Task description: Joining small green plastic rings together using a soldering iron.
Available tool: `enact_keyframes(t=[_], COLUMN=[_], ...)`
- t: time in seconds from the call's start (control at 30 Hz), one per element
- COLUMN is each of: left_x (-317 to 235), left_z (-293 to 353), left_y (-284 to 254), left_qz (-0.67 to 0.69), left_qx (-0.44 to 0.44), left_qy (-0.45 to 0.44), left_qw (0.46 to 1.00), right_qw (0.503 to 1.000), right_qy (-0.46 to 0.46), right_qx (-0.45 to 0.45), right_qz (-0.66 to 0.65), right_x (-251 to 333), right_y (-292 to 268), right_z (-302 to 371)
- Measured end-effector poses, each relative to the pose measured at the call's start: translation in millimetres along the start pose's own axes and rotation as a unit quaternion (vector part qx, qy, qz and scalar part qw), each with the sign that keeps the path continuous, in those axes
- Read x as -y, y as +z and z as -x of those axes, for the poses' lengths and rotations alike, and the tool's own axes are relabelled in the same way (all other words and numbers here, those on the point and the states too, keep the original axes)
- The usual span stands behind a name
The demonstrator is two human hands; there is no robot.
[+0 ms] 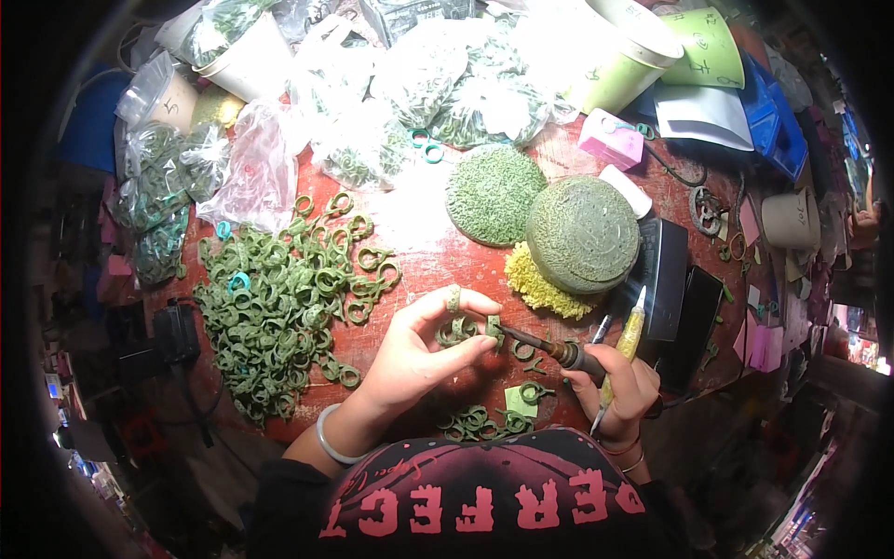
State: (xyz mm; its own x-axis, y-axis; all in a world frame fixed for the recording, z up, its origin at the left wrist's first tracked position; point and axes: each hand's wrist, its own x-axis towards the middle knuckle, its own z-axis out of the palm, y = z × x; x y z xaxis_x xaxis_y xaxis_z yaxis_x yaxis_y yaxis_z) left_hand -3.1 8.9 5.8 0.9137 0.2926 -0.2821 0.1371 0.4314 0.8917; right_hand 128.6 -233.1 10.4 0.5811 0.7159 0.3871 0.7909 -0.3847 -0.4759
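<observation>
My left hand pinches a small green ring between thumb and fingertips. More green rings sit within the curl of its fingers, and another lies around a finger. A soldering iron, or a hot tool much like it, is gripped in my right hand, its thin dark tip at the pinched ring. My right hand also holds a yellow pen-shaped tool, pointing up and away. Below my hands lie a few loose green rings and a small pale green paper square.
A large heap of green rings covers the table's left side. Two round green textured blocks stand beyond my right hand, one over a yellow crumbly mass. Bagged rings and pots line the back; black boxes stand right.
</observation>
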Motion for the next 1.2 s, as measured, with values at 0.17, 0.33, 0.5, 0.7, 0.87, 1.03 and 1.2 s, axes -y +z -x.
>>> enact_keyframes(t=[0.17, 0.33, 0.5, 0.7, 0.87, 1.03, 1.2], left_x=[0, 1, 1, -3, 0, 6, 5], left_z=[-1, -1, -1, 1, 0, -1, -1], left_y=[-1, -1, 0, 0, 0, -3, 0], left_qz=[-0.009, -0.015, -0.03, 0.041, 0.052, 0.009, -0.018], left_qx=[0.002, 0.004, 0.001, 0.001, 0.006, 0.013, -0.023], left_qy=[0.005, 0.005, 0.046, -0.032, -0.002, 0.057, 0.051], left_qw=[1.0, 1.0, 0.998, 0.999, 0.999, 0.998, 0.998], right_qw=[1.0, 1.0, 1.0, 0.992, 0.991, 0.993, 0.996], right_qy=[0.003, 0.001, 0.009, 0.002, 0.0, 0.016, 0.005], right_qx=[0.01, 0.0, -0.022, -0.065, -0.048, -0.037, -0.068], right_qz=[0.014, 0.005, 0.015, 0.105, 0.122, 0.114, 0.056], right_x=[1, 0, 0, -10, -8, -8, -1], right_y=[0, 1, -1, -15, -17, -13, -10], right_z=[0, 0, 1, -5, -8, -7, -3])
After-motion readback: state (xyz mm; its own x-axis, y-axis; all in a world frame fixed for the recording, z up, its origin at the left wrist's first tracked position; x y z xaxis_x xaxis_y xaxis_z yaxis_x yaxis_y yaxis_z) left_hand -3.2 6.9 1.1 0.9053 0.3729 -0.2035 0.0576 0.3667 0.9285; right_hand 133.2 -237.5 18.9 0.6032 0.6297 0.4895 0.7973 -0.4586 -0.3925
